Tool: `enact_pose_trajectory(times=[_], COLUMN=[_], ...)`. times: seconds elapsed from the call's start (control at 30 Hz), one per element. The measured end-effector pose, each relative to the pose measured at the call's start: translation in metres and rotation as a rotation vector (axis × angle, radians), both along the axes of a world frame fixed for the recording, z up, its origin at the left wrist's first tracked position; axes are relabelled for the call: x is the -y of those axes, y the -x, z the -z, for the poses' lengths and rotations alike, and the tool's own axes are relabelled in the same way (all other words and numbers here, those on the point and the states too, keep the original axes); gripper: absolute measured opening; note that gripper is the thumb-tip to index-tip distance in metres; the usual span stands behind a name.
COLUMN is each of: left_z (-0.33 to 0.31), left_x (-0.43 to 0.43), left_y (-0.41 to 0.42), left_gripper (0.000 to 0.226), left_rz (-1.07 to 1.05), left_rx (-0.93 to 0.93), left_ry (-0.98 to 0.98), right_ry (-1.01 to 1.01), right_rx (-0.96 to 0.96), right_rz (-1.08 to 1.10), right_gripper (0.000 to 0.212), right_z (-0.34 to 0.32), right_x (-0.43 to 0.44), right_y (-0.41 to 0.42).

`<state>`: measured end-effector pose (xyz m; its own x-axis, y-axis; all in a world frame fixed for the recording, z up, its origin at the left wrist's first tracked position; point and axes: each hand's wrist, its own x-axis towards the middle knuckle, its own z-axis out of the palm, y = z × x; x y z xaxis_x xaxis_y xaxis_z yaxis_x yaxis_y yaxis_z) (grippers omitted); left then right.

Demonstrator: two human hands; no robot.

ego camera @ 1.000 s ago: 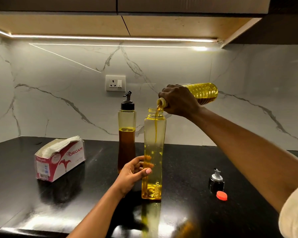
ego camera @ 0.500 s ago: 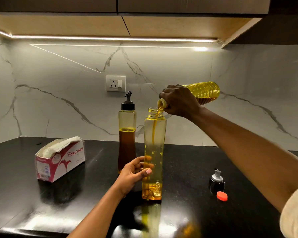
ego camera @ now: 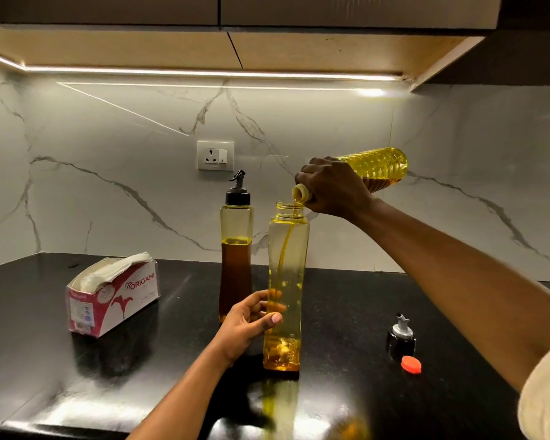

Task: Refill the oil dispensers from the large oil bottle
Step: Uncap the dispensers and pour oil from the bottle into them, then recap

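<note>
Now: oil [ego camera: 287, 246] is being poured in a thin stream from the bottle [ego camera: 378, 166] into the open dispenser [ego camera: 288, 274].
Bottle: it is held almost level, with the mouth tipped down just above the dispenser's neck. Contact between the two cannot be told. Much oil is seen inside.
Right hand [ego camera: 334, 192]: the fingers [ego camera: 311, 173] are wrapped tightly round the bottle's neck end.
Left hand [ego camera: 245, 325]: the fingers [ego camera: 261, 296] are curled partway round the open dispenser's lower half, with the thumb across the front, so it is steadied.
Open dispenser: it stands upright on the bench [ego camera: 346, 296]. Only a shallow, frothy pool lies at the bottom, so the fill is judged barely begun.
Capped dispenser [ego camera: 235, 249]: it stands just behind and to the left, roughly half full of darker oil. It is judged not yet topped up.
Pourer [ego camera: 400, 336] and red cap [ego camera: 411, 364]: both lie on the bench to the right, just beside each other and well apart from the pour.
Tissue box [ego camera: 111, 296]: it sits on the bench to the left.
Risk, missed neck: the opening is narrow, so a small drift of the bottle mouth could send the stream down the outside wall and onto the bench.
Risk, surge: if the heavy bottle is tipped further, air could gulp in and oil could splash over the rim.
Risk, slip: oil on the wall would make the left grip slick, and the tall dispenser could be toppled.
Risk, overflow: the level must be watched as the neck is neared.
</note>
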<state>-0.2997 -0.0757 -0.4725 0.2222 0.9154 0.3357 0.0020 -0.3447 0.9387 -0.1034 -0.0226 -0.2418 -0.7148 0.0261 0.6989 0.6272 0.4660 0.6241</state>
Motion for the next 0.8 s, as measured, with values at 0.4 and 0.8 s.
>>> enact_pose_trajectory(times=[0.4,0.8], left_z=[-0.0007,-0.0007], left_x=[0.0018,0.0019], left_y=[-0.0004,-0.0005], left_gripper=[0.093,0.092], left_rz=[0.007,0.014], left_rx=[-0.004,0.001], left_ry=[-0.005,-0.008], right_ry=[-0.025,-0.064], right_rx=[0.046,0.076], right_rz=[0.006,0.021], right_gripper=[0.017,0.015], right_z=[-0.0032,-0.0050], right_x=[0.0007,0.0011], right_y=[-0.0006,-0.0004])
